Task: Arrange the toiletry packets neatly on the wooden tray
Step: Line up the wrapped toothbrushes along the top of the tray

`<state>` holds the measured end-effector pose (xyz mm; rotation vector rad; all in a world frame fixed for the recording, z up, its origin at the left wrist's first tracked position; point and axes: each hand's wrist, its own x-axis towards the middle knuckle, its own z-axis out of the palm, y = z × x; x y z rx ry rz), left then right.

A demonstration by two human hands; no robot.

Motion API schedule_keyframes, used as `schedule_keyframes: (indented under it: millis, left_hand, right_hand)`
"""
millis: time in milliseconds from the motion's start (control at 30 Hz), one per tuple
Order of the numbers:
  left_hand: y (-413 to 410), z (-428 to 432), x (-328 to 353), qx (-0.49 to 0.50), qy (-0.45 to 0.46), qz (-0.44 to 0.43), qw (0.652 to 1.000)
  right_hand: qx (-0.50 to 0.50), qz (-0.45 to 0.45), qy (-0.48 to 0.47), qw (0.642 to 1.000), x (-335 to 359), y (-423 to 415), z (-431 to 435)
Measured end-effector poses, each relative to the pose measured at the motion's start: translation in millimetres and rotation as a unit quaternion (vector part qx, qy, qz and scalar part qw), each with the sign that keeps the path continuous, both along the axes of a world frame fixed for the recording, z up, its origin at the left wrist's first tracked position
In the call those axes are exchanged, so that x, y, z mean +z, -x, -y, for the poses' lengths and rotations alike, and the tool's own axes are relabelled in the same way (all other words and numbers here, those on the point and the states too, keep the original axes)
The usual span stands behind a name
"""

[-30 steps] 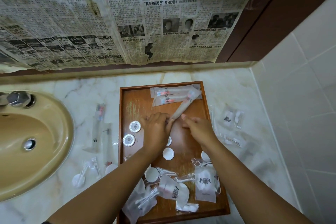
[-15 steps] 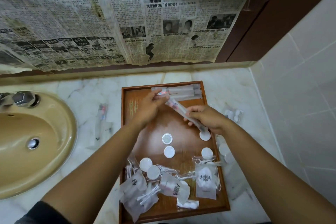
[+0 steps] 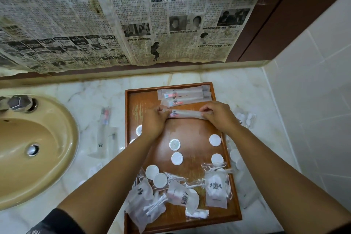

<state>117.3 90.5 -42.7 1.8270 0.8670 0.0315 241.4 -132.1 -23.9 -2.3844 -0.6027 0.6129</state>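
A wooden tray (image 3: 131,112) lies on the marble counter. My left hand (image 3: 154,122) and my right hand (image 3: 218,117) each pinch one end of a long toothbrush packet (image 3: 187,114), held level across the tray's far half. Two similar toothbrush packets (image 3: 187,94) lie side by side just beyond it at the far rim. Several round white caps (image 3: 177,158) are scattered mid-tray. Crumpled small packets (image 3: 216,190) with cotton buds and logos are heaped at the near end.
A beige sink (image 3: 24,150) with a drain sits on the left. Two more long packets (image 3: 104,133) lie on the counter between sink and tray. Small packets (image 3: 247,118) rest on the counter right of the tray. Newspaper covers the wall behind; white tiles stand on the right.
The packet, tilted diagonally before, now lies level and parallel to the two far packets. My left hand slid to its left end and my right hand to its right end.
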Motion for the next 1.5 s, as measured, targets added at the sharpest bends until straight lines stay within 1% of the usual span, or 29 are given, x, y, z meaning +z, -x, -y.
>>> schedule_keyframes:
  millis: [100,167,200,267,300,367,400,467,533,700,900,1033,1100,1200,1267,1367,1500]
  left_hand:
    - [3.1,7.4,-8.4,-0.023,-0.111,-0.029,0.993]
    - [6.6,11.5,-11.2,-0.022,-0.172,-0.044,0.984]
    - [7.6,12.9,-10.2,-0.018,-0.183,-0.042,0.982]
    - [11.3,14.5,-7.6,-0.019,-0.194,-0.021,0.981]
    - [13.9,14.6,-7.5,-0.029,-0.221,-0.002,0.975]
    - [19.4,14.5,-12.6,-0.079,-0.318,0.050,0.943]
    - [21.4,14.6,-16.1,-0.113,-0.356,0.078,0.924]
    - [22.0,12.0,-25.1,-0.169,-0.393,0.110,0.897]
    - [18.3,7.5,-32.0,-0.189,-0.412,0.100,0.885]
    - [9.4,5.9,-28.9,-0.199,-0.427,0.057,0.880]
    - [-0.8,5.2,-26.4,-0.209,-0.417,0.069,0.882]
    - [-5.3,5.3,-32.1,-0.217,-0.413,0.078,0.881]
    - [-7.2,5.4,-33.3,-0.215,-0.412,0.082,0.881]
    - [-7.0,5.6,-34.5,-0.210,-0.425,0.086,0.876]
    - [-5.1,4.9,-35.6,-0.205,-0.438,0.091,0.870]
    - [-0.2,2.1,-36.7,-0.199,-0.456,0.094,0.862]
    - [8.1,-5.9,-34.9,-0.185,-0.484,0.076,0.852]
  right_hand:
    - [0.048,0.121,0.067,0.989,-18.4,-0.3,-4.3]
    - [0.044,0.207,0.074,0.974,-26.8,2.8,-2.8]
    - [0.029,0.242,0.068,0.968,-27.4,4.5,-0.7]
    - [-0.009,0.288,0.055,0.956,-28.2,6.4,6.6]
    - [-0.026,0.305,0.052,0.951,-27.4,8.2,10.4]
    - [-0.045,0.334,0.055,0.940,-27.1,12.7,18.1]
    - [-0.046,0.339,0.065,0.937,-28.1,15.4,21.5]
    - [-0.040,0.325,0.096,0.940,-31.8,19.4,25.5]
    - [-0.034,0.315,0.111,0.942,-34.1,17.6,25.2]
    - [-0.012,0.307,0.147,0.940,-27.6,4.9,15.2]
    - [0.012,0.317,0.190,0.929,-22.4,-10.4,5.5]
    - [-0.032,0.331,0.220,0.917,-22.8,-9.7,-4.1]
    - [-0.051,0.347,0.207,0.913,-27.1,-5.8,-4.7]
    - [-0.040,0.383,0.151,0.911,-32.9,6.0,-0.1]
    - [-0.031,0.396,0.141,0.907,-35.9,18.2,3.8]
    - [-0.014,0.384,0.181,0.905,-40.6,34.1,9.2]
    - [-0.007,0.350,0.229,0.908,-39.9,40.9,9.7]
